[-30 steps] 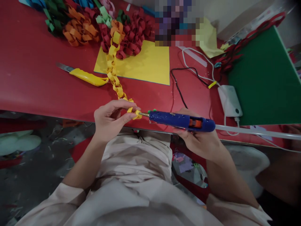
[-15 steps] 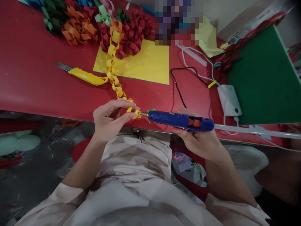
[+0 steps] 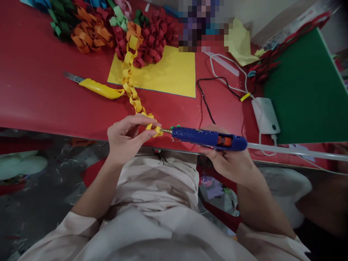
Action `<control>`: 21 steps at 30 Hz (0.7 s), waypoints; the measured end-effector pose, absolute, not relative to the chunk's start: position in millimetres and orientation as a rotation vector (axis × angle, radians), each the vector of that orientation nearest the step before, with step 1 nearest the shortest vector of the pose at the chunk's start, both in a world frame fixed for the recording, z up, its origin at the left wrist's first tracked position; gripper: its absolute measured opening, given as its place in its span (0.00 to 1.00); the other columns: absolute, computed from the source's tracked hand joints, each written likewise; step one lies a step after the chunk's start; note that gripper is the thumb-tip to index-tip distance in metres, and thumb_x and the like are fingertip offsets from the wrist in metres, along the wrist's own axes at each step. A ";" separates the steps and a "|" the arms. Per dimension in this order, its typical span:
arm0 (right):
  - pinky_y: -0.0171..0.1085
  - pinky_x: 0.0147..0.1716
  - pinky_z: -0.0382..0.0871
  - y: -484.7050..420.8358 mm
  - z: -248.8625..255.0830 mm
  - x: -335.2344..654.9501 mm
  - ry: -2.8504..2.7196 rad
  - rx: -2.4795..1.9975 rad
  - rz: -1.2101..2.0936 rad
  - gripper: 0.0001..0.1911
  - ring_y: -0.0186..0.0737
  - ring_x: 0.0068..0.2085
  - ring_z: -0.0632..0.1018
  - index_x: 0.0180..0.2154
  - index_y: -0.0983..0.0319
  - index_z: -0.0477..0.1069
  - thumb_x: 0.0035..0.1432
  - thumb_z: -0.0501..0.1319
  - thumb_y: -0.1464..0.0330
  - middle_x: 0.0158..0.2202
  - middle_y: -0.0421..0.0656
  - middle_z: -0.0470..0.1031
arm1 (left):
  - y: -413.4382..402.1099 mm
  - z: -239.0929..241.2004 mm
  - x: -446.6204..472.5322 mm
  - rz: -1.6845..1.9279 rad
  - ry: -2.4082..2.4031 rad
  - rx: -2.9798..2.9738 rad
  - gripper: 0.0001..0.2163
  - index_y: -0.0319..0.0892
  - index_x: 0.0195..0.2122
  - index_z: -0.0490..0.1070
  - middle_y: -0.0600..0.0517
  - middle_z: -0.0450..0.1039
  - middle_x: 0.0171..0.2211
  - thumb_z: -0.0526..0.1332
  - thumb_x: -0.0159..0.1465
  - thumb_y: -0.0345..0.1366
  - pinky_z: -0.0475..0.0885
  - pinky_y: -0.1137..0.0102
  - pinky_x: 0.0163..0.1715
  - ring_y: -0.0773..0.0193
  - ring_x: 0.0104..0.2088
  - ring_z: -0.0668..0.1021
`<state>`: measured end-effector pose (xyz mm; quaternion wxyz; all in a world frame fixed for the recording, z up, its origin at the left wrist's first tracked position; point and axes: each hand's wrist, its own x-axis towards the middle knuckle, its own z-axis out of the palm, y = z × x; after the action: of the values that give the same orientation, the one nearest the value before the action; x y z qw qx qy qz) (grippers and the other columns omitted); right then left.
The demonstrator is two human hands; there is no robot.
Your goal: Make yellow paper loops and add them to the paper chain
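My left hand (image 3: 129, 137) pinches the near end of a yellow paper chain (image 3: 131, 95) between thumb and fingers, close to the table's front edge. From there the chain runs back over the table to an orange and dark red paper chain pile (image 3: 152, 40). Wrapped around a blue glue gun (image 3: 195, 137), my right hand (image 3: 231, 159) keeps it level, with its metal nozzle pointing left. The nozzle tip is at the yellow paper link in my left fingers; whether it touches cannot be seen. A long clear glue stick (image 3: 288, 151) sticks out of the gun's back.
A yellow-handled cutter knife (image 3: 102, 88) lies left of the chain on the red table (image 3: 40, 87). Yellow paper (image 3: 174, 74) lies behind. To the right are a white power bank (image 3: 265, 114) with cables and a green board (image 3: 307, 94). Orange paper chains (image 3: 92, 32) are heaped at back left.
Almost nothing differs. The glue gun's nozzle has shifted very slightly at the yellow paper link, and both hands keep the same hold.
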<state>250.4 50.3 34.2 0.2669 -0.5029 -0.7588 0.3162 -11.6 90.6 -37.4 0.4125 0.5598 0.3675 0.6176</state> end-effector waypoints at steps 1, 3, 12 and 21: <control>0.43 0.31 0.77 50.4 34.4 250.3 -2.051 -1.354 0.861 0.10 0.43 0.33 0.78 0.46 0.54 0.74 0.67 0.62 0.57 0.40 0.45 0.78 | 90.6 -37.3 -11.6 1.550 0.921 1.408 0.10 0.47 0.39 0.82 0.51 0.83 0.34 0.76 0.56 0.38 0.80 0.67 0.37 0.60 0.36 0.84; 0.42 0.31 0.77 50.1 34.2 250.3 -2.043 -1.348 0.873 0.10 0.44 0.33 0.78 0.45 0.54 0.73 0.67 0.62 0.57 0.40 0.45 0.78 | 90.9 -37.4 -11.7 1.541 0.914 1.407 0.10 0.47 0.38 0.82 0.50 0.83 0.34 0.77 0.56 0.38 0.79 0.67 0.36 0.60 0.36 0.84; 0.42 0.32 0.78 48.5 33.2 251.0 -1.990 -1.365 0.897 0.08 0.46 0.37 0.80 0.44 0.53 0.73 0.67 0.62 0.58 0.41 0.46 0.77 | 92.6 -39.4 -11.9 1.542 0.877 1.436 0.10 0.47 0.39 0.81 0.50 0.83 0.34 0.76 0.56 0.38 0.79 0.66 0.36 0.60 0.36 0.84; 0.41 0.31 0.78 49.9 30.4 252.5 -1.964 -1.364 0.877 0.11 0.45 0.36 0.81 0.46 0.53 0.74 0.66 0.63 0.57 0.40 0.44 0.79 | 91.0 -39.5 -12.2 1.519 0.941 1.443 0.09 0.47 0.39 0.81 0.50 0.83 0.34 0.75 0.58 0.38 0.81 0.65 0.38 0.60 0.36 0.84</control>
<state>252.5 49.9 30.4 0.2928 -0.5122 -0.7372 0.3293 -12.2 91.0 -39.5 0.4097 0.5730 0.3738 0.6033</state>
